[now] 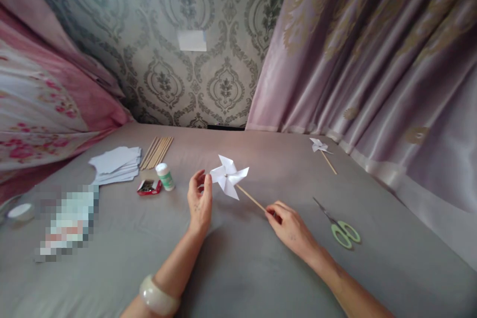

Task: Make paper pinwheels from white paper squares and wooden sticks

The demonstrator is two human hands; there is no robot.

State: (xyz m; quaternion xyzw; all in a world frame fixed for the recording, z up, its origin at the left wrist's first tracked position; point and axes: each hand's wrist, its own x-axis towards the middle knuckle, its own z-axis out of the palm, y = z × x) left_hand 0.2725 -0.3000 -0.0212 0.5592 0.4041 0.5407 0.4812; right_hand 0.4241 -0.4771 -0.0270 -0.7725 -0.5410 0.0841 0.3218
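Observation:
A white paper pinwheel (231, 179) on a thin wooden stick is held up over the grey sheet at the middle of the head view. My right hand (288, 223) pinches the lower end of its stick between thumb and fingers. Beside the left blade is my left hand (200, 198), its thumb and fingers apart and curved; whether the thumb touches the paper I cannot tell. A small silvery pin marks the pinwheel's centre. Scissors (340, 228) with green handles lie to the right of my right hand.
At the left are white paper sheets (117, 165), several wooden sticks (157, 153), a white-and-green bottle (165, 177), a small red box (149, 187) with dark contents, and a white round object (21, 212). A second pinwheel (320, 146) lies back right, near the curtain (298, 74).

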